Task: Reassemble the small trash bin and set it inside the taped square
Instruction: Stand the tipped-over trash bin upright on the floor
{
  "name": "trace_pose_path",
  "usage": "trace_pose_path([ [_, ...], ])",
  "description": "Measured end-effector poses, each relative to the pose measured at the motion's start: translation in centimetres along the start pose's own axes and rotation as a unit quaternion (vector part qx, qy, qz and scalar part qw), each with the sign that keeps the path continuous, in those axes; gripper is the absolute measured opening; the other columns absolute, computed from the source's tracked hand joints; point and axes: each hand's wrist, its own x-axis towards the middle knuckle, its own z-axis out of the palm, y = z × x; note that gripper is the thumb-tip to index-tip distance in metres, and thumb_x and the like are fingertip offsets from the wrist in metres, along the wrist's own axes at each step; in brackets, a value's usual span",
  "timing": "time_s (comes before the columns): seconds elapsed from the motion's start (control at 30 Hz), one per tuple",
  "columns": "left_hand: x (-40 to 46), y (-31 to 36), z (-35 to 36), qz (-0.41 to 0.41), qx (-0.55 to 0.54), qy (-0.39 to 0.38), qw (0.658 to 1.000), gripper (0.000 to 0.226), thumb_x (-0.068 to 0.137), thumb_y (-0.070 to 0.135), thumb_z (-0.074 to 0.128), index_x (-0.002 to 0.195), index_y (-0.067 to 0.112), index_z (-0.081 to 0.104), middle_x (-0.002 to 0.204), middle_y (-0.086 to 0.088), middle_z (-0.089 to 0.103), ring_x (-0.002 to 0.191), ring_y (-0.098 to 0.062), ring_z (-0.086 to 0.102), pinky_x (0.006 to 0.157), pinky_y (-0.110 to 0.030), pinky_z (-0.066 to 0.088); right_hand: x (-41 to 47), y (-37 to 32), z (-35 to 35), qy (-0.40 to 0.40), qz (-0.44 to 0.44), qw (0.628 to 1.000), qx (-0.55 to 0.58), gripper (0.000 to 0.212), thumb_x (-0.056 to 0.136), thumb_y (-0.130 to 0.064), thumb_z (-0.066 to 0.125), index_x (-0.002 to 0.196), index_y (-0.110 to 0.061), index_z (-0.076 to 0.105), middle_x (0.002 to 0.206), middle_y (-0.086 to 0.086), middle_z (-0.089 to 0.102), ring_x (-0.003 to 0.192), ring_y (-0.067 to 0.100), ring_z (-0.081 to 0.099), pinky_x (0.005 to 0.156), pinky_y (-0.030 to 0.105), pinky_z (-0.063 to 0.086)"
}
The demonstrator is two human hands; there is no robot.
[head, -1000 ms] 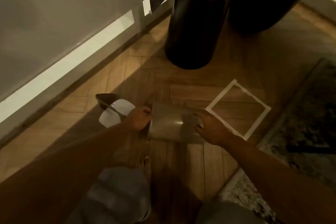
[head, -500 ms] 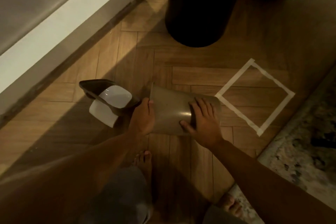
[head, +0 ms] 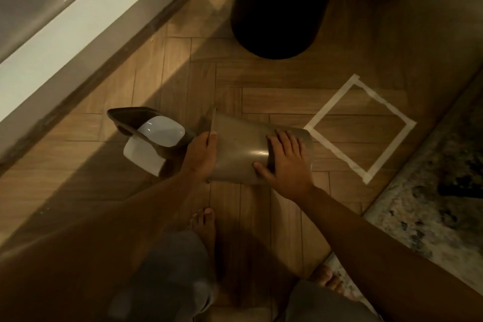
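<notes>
Both hands hold the bin, which lies on its side in the middle of the frame.

The right hand lies flat on the bin near its base, fingers spread and thumb pointing left along the smooth, shiny plastic. The left hand grips the open rim, fingers pressed together with the thumb over the edge. The lid, a dark frame with a white swing flap, lies on the floor just left of the left hand. The tape square is at the right, its near corner touching or almost touching the base of the bin. Compared with half a second ago, the hands keep almost the same grip; the bin looks shifted slightly toward the square. The floor is wood-look parquet; a speckled rug is at the lower right, and a dark round cylinder stands at the top.
</notes>
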Motion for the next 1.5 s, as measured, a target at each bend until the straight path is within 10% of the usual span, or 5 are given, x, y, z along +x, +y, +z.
trace_pose_path([
  [0.4,-3.1,6.2,-2.0,-0.019,-0.079,-0.136,0.987,0.031,0.106,0.035,0.046,0.101,0.016,0.069,0.095,-0.006,0.070,0.082,-0.023,0.069,0.058,-0.027,0.054,-3.1,-2.3,-5.5,-0.041,0.003,0.997,0.058,0.056,0.100,-0.048,0.059,0.147,-0.019,0.054,0.161,0.009,0.042,0.152,0.030,0.033,0.123,0.051,0.023],
  [0.77,-4.3,11.6,0.4,-0.015,-0.061,-0.154,0.986,0.036,0.099,0.043,0.055,0.075,0.021,0.070,0.057,0.005,0.065,0.047,-0.009,0.063,0.040,-0.018,0.044,-6.4,-2.8,-8.3,-0.032,-0.004,0.996,0.083,0.035,0.102,-0.048,0.056,0.103,-0.019,0.075,0.105,0.002,0.072,0.097,0.022,0.066,0.090,0.040,0.050],
  [0.97,-4.4,13.1,2.3,-0.007,-0.071,-0.186,0.980,0.041,0.098,0.039,0.056,0.096,0.002,0.073,0.070,-0.007,0.066,0.048,-0.013,0.065,0.042,-0.021,0.046,-7.6,-1.7,-8.9,-0.040,0.016,0.992,0.118,0.031,0.102,-0.041,0.059,0.093,-0.015,0.074,0.092,0.002,0.073,0.083,0.020,0.068,0.077,0.037,0.054],
  [1.5,-8.0,16.6,5.4,0.116,0.038,-0.302,0.946,0.035,0.103,0.045,0.048,0.104,0.016,0.068,0.088,0.001,0.071,0.074,-0.017,0.072,0.061,-0.029,0.054,-9.0,1.6,-12.3,-0.025,0.111,0.972,0.204,0.038,0.099,-0.031,0.063,0.063,-0.025,0.050,0.059,-0.006,0.054,0.053,0.007,0.050,0.052,0.026,0.033],
])
